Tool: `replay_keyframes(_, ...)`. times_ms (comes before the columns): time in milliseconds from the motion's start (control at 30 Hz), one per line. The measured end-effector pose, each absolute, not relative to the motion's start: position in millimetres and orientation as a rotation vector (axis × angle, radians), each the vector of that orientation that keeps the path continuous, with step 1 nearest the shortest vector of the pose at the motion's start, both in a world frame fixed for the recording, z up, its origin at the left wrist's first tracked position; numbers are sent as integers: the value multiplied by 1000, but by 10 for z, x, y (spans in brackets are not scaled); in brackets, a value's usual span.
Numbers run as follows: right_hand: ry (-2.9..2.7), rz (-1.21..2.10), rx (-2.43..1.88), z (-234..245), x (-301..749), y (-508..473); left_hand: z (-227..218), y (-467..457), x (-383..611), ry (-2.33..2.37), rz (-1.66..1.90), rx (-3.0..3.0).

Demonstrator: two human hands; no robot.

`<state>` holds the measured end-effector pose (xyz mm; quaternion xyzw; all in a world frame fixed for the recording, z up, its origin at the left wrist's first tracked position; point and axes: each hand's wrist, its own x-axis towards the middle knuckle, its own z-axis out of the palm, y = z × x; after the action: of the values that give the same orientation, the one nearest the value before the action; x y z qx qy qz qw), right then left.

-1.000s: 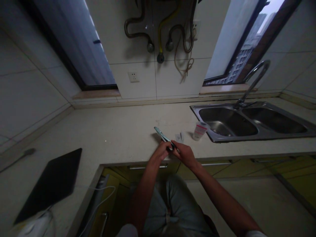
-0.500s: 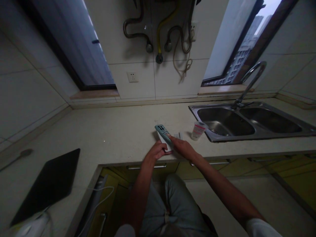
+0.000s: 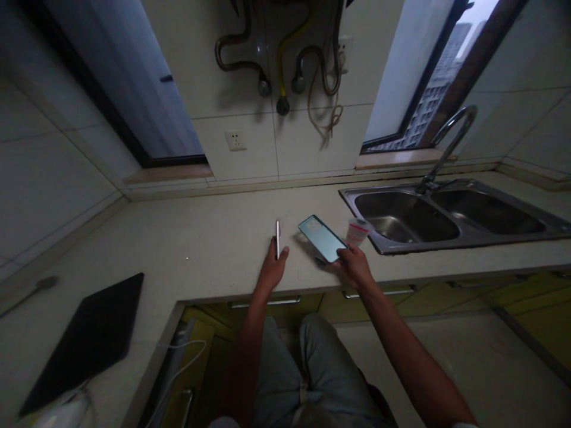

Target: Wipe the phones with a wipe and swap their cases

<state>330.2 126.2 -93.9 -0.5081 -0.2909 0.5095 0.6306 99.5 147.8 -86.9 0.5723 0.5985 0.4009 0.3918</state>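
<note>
A pale counter (image 3: 200, 238) runs along the tiled wall and bends round to the left. Set into its right end is a steel double sink (image 3: 383, 251), with a curved faucet (image 3: 450, 139) behind it below a window. A black board (image 3: 84, 336) lies flat on the counter's left wing, well apart from the hands. Hoses (image 3: 276, 65) hang in loops on the wall between the two windows.

Both forearms reach forward from the bottom edge over the counter's front. The left hand (image 3: 272, 270) has its fingers closed round the lower end of a phone (image 3: 278, 238), which stands upright and shows edge-on as a thin pale strip. The right hand (image 3: 357, 267) has its fingers pinched on the near end of a teal case (image 3: 322, 238). The case is tilted, its broad face up and its far end pointing away to the left, above the counter. Phone and case are near each other but apart.

A small clear cup (image 3: 358, 229) stands just beyond the right hand, between the case and the sink's rim. A white socket (image 3: 235, 140) sits on the wall above the counter.
</note>
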Motion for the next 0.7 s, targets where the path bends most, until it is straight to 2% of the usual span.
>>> replay_keyframes(133,-503,1324,-1085,-998,3200,1164,-857,1437,973,2031,690,1783)
replay_keyframes(267,-443,1389,-1056,-1052,3099,1139,-909,1390,973,2316,494,1895)
replay_keyframes(700,-461,1405,-1029,-1121,2990,1050,-1084,1467,811,2442,529,1903)
